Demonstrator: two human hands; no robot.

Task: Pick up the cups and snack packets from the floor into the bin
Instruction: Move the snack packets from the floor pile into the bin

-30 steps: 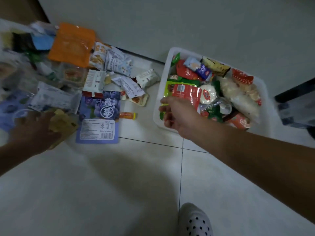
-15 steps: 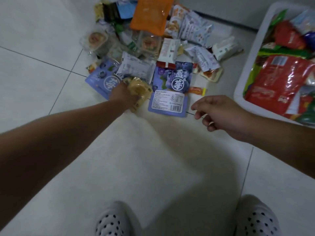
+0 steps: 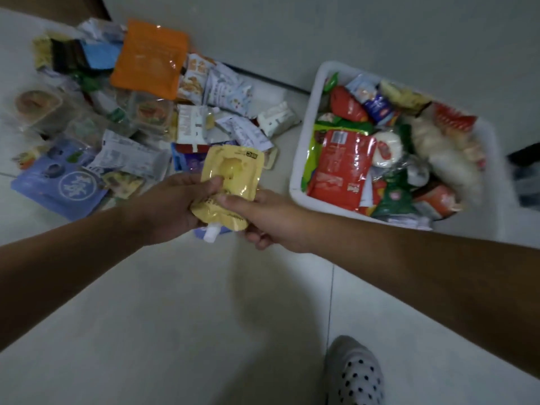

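Head view, looking down at a pale tiled floor [image 3: 181, 331].

Item held: one yellow spouted pouch [image 3: 230, 182], white cap [image 3: 211, 234] pointing toward the wearer, raised above the floor between the pile and the bin. The left hand [image 3: 172, 206] was closed on its left edge, thumb pressed across the front. The right hand [image 3: 271, 220] was closed on its lower right part, thumb on the front face, fingers curled beneath. Both grips were clamped on the same pouch.

Bin: one white rectangular bin [image 3: 301, 159], on the floor at right, beside the wall [image 3: 321, 27]. It was filled close to the rim with packets, among them a large red packet [image 3: 342, 168] at the near left, a round white item [image 3: 387, 149] beside it, a green packet [image 3: 393, 197] near the front edge, and a pale bulky bag [image 3: 447, 153] toward the right.

Floor pile: a spread of packets at upper left, well apart from the bin's contents but near its left wall. It included an orange pouch [image 3: 150, 58] at the back, a blue packet [image 3: 61, 182] with a white round emblem at front left, a white printed packet [image 3: 131, 156] beside it, a small white wrapped piece [image 3: 277, 118] nearest the bin, and clear lidded cups [image 3: 38, 106] at far left, blurred.

Also seen: one grey perforated shoe [image 3: 356, 375] at lower right.
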